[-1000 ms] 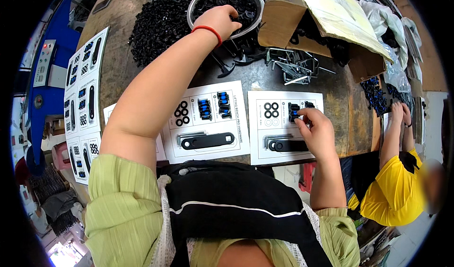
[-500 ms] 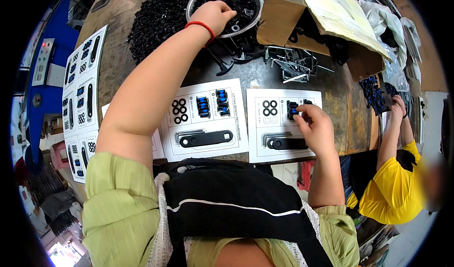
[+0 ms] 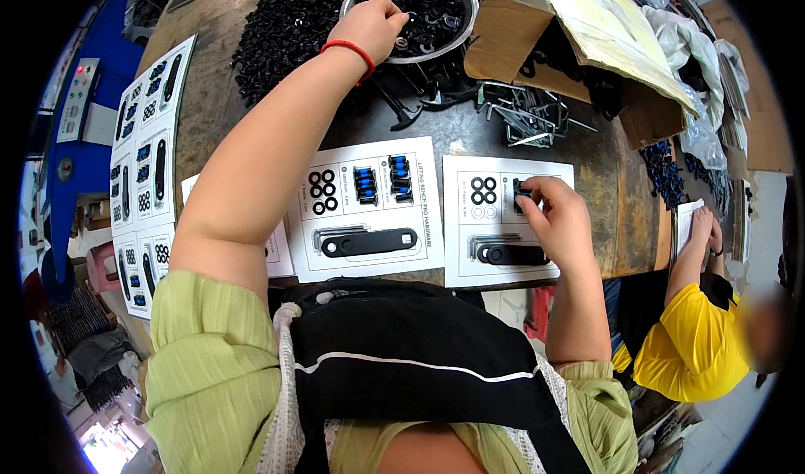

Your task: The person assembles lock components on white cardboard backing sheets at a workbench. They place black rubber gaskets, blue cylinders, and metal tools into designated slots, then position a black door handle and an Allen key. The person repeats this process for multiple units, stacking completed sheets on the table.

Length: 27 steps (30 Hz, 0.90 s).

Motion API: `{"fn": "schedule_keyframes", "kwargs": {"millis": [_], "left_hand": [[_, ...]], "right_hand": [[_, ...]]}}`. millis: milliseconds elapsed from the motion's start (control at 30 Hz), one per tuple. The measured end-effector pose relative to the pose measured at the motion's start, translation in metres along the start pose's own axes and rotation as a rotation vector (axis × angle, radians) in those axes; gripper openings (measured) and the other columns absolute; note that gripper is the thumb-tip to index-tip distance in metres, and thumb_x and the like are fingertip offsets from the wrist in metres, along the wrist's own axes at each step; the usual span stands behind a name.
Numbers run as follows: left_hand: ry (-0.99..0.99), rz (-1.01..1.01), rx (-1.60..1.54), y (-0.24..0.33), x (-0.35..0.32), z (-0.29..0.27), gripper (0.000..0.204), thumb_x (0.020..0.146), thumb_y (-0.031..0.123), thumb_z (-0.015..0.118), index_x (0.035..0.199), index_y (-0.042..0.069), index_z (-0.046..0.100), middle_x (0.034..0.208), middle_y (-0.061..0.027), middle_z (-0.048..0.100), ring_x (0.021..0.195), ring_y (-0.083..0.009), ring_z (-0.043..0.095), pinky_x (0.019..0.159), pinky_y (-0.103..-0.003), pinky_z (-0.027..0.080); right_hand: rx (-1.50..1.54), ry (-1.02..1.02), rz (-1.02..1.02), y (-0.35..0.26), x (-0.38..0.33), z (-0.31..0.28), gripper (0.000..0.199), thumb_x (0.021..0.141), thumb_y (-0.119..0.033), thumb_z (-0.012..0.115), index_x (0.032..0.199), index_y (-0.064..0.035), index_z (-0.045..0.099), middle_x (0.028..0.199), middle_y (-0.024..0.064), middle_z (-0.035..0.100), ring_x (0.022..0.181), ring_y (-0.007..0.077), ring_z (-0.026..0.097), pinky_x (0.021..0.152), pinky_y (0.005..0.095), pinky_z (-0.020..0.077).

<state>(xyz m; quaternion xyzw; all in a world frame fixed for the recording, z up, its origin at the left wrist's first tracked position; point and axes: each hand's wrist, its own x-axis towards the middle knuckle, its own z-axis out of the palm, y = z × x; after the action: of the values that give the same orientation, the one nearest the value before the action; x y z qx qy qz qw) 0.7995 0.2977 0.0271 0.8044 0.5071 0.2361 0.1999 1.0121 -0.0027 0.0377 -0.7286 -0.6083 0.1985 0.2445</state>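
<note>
My left hand [image 3: 375,24], with a red band at the wrist, reaches far forward into a round metal bowl [image 3: 463,23] of small black washers, fingers curled among them. My right hand [image 3: 556,217] rests on the right white parts card [image 3: 501,222] and pinches a small blue screw near the card's upper right. That card carries black washers [image 3: 483,190] and a black flat bar [image 3: 513,254]. The left card [image 3: 366,208] beside it holds washers, several blue screws [image 3: 382,180] and a black bar [image 3: 369,242].
A heap of black plastic parts [image 3: 281,31] lies left of the bowl. An open cardboard box [image 3: 587,38] and loose hex keys [image 3: 528,117] sit at the back right. Filled cards [image 3: 142,164] line the left. A person in yellow [image 3: 692,331] works at the right.
My left hand has pushed a little deeper into the bowl. My right hand has shifted slightly up and left on the right card, staying on the blue screws.
</note>
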Motion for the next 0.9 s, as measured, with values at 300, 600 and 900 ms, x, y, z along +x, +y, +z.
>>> {"fn": "schedule_keyframes", "kwargs": {"millis": [300,600,900], "left_hand": [[-0.029,-0.077,-0.233,-0.007,-0.005,0.001,0.024,0.089,0.024,0.068,0.103,0.006,0.071,0.091,-0.0083,0.072,0.082,-0.0164,0.069,0.075,-0.030,0.055],[-0.275,0.009,-0.795,0.067,-0.073,-0.001,0.018,0.089,0.015,0.069,0.098,-0.001,0.069,0.088,-0.0059,0.070,0.078,-0.0120,0.064,0.075,-0.025,0.052],[-0.451,0.062,-0.769,0.091,-0.146,0.022,0.014,0.087,0.014,0.070,0.090,0.001,0.069,0.081,-0.0007,0.066,0.075,-0.0083,0.057,0.068,-0.025,0.047]], "right_hand": [[0.035,-0.029,-0.020,-0.019,0.017,0.001,0.018,0.081,-0.013,0.071,0.096,-0.0044,0.067,0.082,0.0121,0.064,0.071,0.0285,0.063,0.064,0.0371,0.0501],[0.420,0.169,0.011,-0.015,0.028,0.011,0.028,0.083,-0.011,0.072,0.108,-0.0016,0.066,0.089,0.0043,0.064,0.078,0.0122,0.058,0.066,0.0259,0.0483],[0.676,0.050,0.146,-0.006,0.022,0.007,0.009,0.087,-0.009,0.070,0.090,-0.0003,0.067,0.071,-0.0034,0.059,0.064,0.0056,0.051,0.058,0.0211,0.0416]]}}
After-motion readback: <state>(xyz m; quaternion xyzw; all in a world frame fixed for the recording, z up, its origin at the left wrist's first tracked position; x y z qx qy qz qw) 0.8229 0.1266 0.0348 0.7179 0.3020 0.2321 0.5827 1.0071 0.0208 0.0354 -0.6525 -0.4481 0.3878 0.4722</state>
